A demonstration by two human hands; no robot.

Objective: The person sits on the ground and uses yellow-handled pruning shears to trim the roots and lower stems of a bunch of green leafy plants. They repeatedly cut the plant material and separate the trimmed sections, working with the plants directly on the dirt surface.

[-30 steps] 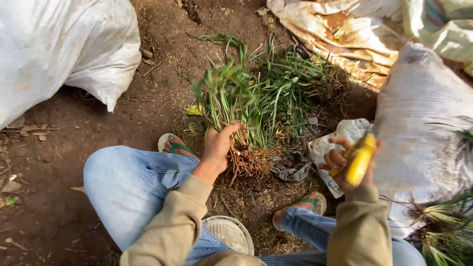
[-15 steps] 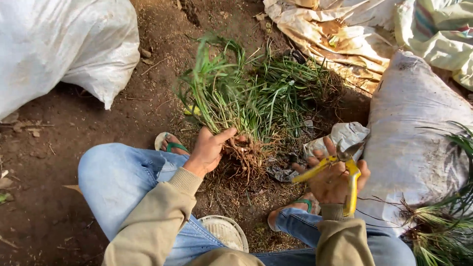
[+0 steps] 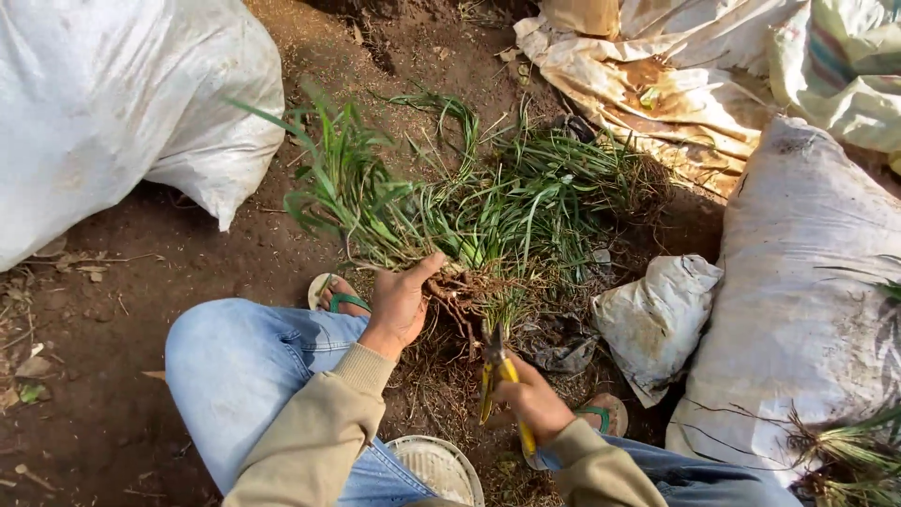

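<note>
- Head view: our left hand (image 3: 402, 305) clamped on the green grass clump with brown roots (image 3: 441, 225).
- Right hand (image 3: 533, 399) grips yellow-handled pruning shears (image 3: 497, 380); blades near the left fingers, so we risk a nick.

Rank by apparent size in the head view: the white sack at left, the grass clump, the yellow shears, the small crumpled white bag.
1. White sack
2. Grass clump
3. Crumpled bag
4. Shears, partly hidden by the right hand

The left hand grips the clump. The sack is cut off by the frame.
</note>
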